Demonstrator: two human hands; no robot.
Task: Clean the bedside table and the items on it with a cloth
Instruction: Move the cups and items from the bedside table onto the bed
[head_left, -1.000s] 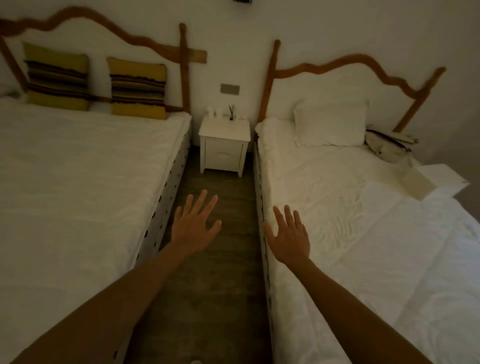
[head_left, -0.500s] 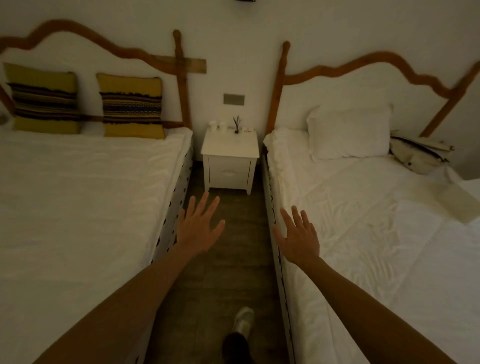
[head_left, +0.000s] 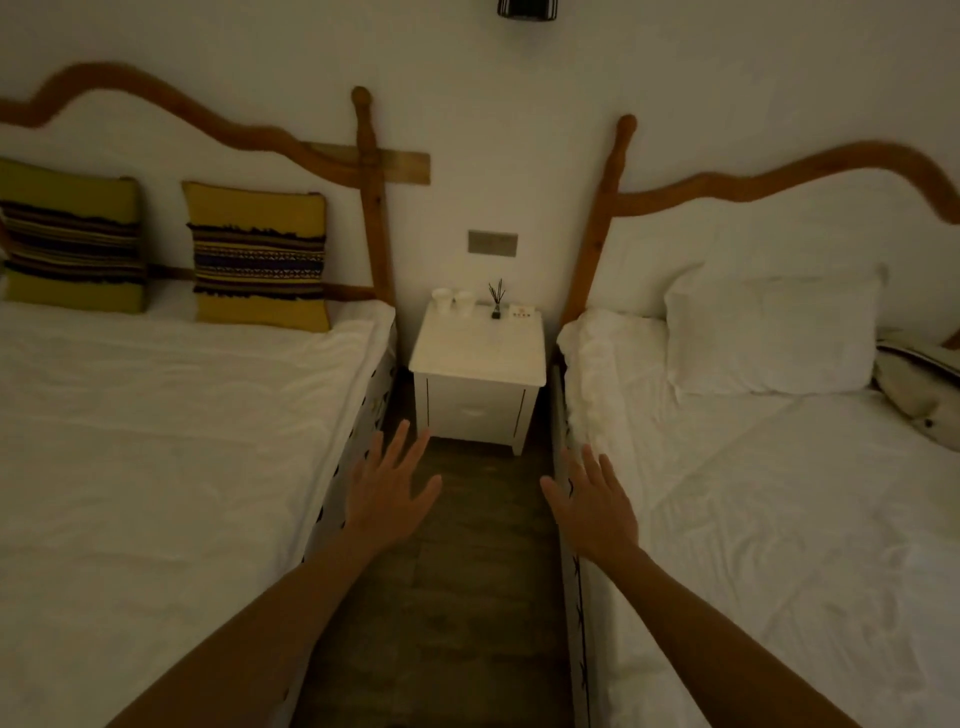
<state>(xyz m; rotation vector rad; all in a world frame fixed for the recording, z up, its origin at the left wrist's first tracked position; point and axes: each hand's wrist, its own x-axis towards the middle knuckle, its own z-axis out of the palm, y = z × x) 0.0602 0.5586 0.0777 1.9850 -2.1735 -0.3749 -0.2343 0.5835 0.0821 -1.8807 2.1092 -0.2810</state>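
Observation:
A small white bedside table (head_left: 478, 358) stands against the wall between two beds. Along its back edge sit two white cups (head_left: 453, 301), a dark reed diffuser (head_left: 496, 301) and a small white card (head_left: 521, 312). My left hand (head_left: 387, 493) and my right hand (head_left: 592, 501) are stretched out over the floor in front of the table, fingers spread, holding nothing. Both are short of the table and touch nothing. No cloth is in view.
A white bed (head_left: 156, 441) with two yellow striped cushions (head_left: 260, 254) is on the left; another white bed (head_left: 753, 493) with a white pillow (head_left: 774, 332) and a beige bag (head_left: 919, 384) is on the right. A narrow wooden floor strip (head_left: 441, 597) runs between them.
The view has come closer to the bedside table, which now looks larger. Both hands stay spread and empty in front of me. The foot seen half a second ago is out of view.

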